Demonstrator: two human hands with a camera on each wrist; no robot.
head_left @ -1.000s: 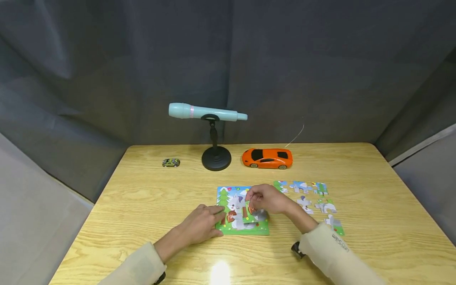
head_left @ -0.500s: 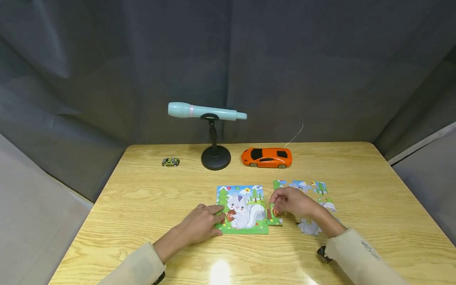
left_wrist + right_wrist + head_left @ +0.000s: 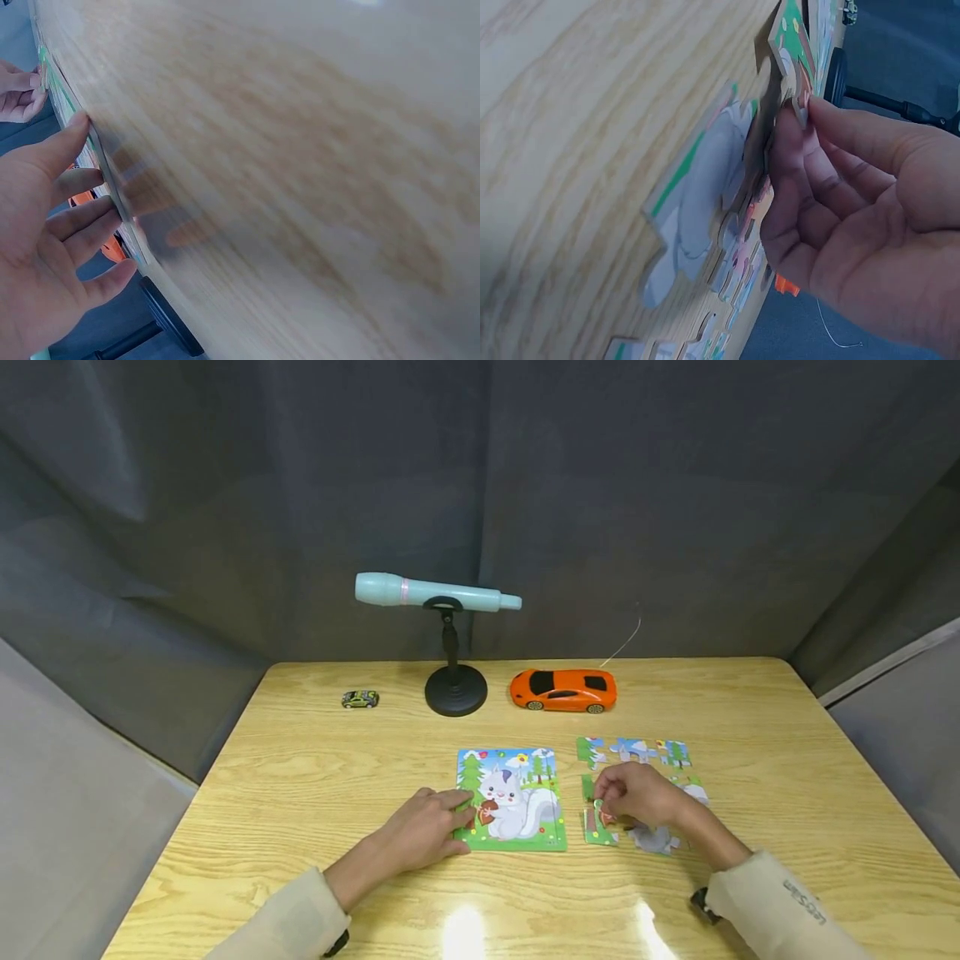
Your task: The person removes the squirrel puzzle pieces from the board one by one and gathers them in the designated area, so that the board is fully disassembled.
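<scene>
My left hand (image 3: 423,827) rests at the left edge of a squirrel picture board (image 3: 536,781), fingers extended over its border. In the left wrist view, those fingers (image 3: 79,225) are spread, reaching the board's edge. To the right of the board, my right hand (image 3: 641,795) pinches a jigsaw puzzle piece (image 3: 597,833) showing green ground and a brown acorn. The right wrist view has this piece (image 3: 793,45) between thumb and fingertips, tilted, one edge near the tabletop. A grey-and-white puzzle piece (image 3: 654,841) lies just right of it, partly under my hand.
More loose puzzle pieces lie behind my right hand, including a sky piece (image 3: 632,750) and a tree piece (image 3: 677,753). Along the back of the wooden table (image 3: 315,777) stand an orange toy car (image 3: 562,691), a microphone (image 3: 438,592) on a black stand (image 3: 455,691), and a small toy car (image 3: 360,699).
My right hand has carried the acorn piece from over the picture board rightward to the loose pieces, lowering it near the table. My left hand has stayed in place.
</scene>
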